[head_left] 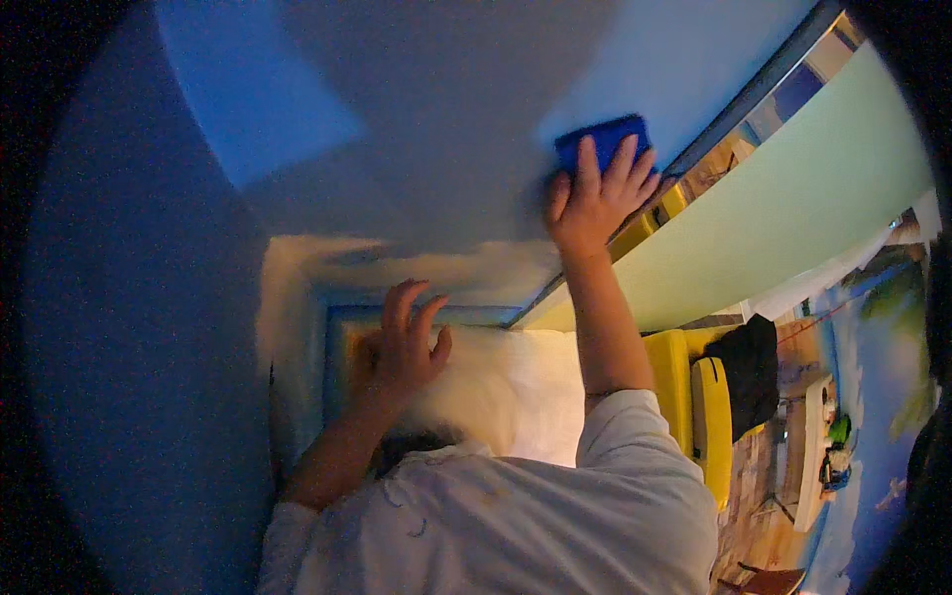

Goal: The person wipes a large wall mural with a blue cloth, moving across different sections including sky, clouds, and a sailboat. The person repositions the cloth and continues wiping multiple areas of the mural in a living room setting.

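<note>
My right hand lies with spread fingers on a blue cloth, pressing it against a blue painted surface. The cloth looks folded into a rough rectangle, and its lower part is hidden under my fingers. Lower and to the left, my left hand is raised with its fingers apart and slightly bent, and nothing shows in it. Beside that hand runs a pale, blurry painted border with a blue line inside it. Whether the left hand touches the surface I cannot tell.
A pale green panel slants along the right, with a narrow gap between it and the blue surface. Beyond my right arm are a yellow seat, black fabric and a white table with small items. A dark blue area fills the left.
</note>
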Motion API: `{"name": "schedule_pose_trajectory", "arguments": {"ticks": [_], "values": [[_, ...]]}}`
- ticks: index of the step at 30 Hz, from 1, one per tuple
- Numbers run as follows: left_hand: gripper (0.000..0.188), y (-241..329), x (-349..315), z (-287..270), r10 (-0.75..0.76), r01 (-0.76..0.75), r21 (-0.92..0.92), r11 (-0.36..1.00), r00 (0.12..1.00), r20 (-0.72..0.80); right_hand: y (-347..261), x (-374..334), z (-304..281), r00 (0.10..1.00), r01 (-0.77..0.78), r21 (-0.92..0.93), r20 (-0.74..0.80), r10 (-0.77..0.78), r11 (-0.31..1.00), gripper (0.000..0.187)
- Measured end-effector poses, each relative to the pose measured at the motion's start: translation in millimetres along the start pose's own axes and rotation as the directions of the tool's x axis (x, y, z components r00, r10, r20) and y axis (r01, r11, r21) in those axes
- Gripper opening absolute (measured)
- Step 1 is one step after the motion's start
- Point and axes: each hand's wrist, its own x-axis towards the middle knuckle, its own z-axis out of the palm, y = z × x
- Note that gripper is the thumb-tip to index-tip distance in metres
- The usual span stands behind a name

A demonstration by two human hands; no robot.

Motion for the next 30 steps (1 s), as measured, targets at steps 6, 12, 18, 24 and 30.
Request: {"name": "schedule_pose_trajectory", "arguments": {"ticks": [6, 12, 18, 24, 30], "values": [[0.045, -8.1, -10.1, -14.9, -0.074, 0.073, 0.011, 0.997, 0.992, 0.103, -33.4, -204.4, 39.7, 0.951, -0.277, 0.041, 0.153, 0.267, 0.96, 0.067], [0.045, -23.3, -36.1, -17.7, -0.073, 0.063, 0.087, 0.994, 0.991, 0.115, -147.4, -246.0, 40.3, 0.319, -0.921, 0.351, 0.441, 0.839, 0.166, 0.092], [0.046, -24.3, -52.2, -22.8, -0.279, 0.279, -0.03, 0.96, 0.96, -0.017, -173.7, -231.2, 59.8, -0.316, -0.148, 0.207, 0.917, 0.245, -0.967, 0.035], [0.046, -27.0, -73.2, -42.3, -0.256, 0.261, 0.03, 0.965, 0.959, -0.124, -187.2, -219.8, 75.6, -0.005, -0.119, -0.134, 0.991, -0.135, -0.984, 0.027], [0.044, -15.5, -86.0, -57.0, -0.195, 0.237, 0.136, 0.962, 0.944, -0.267, -199.9, -115.5, 50.5, -0.192, -0.269, -0.357, 0.93, -0.313, -0.894, 0.041]]}}
